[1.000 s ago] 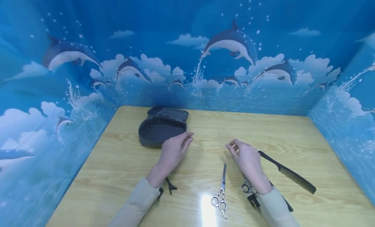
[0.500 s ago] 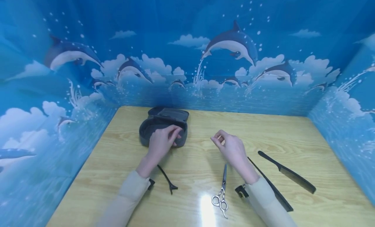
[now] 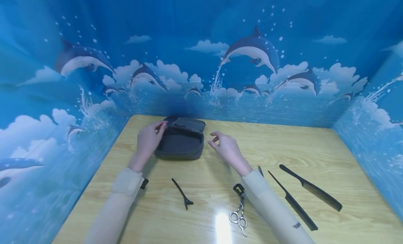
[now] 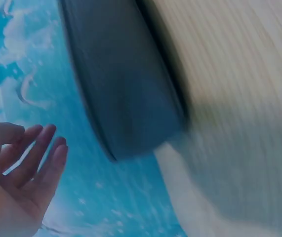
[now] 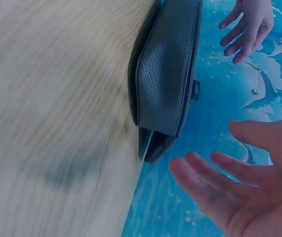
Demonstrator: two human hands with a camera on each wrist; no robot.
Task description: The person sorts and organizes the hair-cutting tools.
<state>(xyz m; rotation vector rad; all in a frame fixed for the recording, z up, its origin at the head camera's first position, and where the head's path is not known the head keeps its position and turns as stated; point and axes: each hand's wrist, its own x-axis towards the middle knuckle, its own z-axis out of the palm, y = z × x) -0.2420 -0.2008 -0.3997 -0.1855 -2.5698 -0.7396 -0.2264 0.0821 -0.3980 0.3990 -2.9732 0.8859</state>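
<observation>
A dark zippered case (image 3: pixel 181 155) with a pebbled surface stands at the back left of the table, its lid folded back and its inside showing bare. My left hand (image 3: pixel 148 140) hovers over its left side with loosely bent fingers. In the left wrist view, that hand (image 4: pixel 20 177) is apart from the case (image 4: pixel 126 84) and holds nothing. To the right of the case is my right hand (image 3: pixel 227 149), thumb and fingers spread apart. The right wrist view has its fingertips (image 5: pixel 182 170) just off the end of the case (image 5: pixel 163 74), nothing between them.
On the wooden table (image 3: pixel 141 216) lie a black hair clip (image 3: pixel 182 195), silver scissors (image 3: pixel 240 216), a tail comb (image 3: pixel 297 207) and a handled comb (image 3: pixel 318 191). Beneath my right sleeve (image 3: pixel 267 202) a second blade tip shows. Dolphin-printed cloth (image 3: pixel 201 79) walls the back and sides.
Both hands have moved left and away from me; the left hand has passed over the case to its left side, the right hand has come close to its right side. The case stays put.
</observation>
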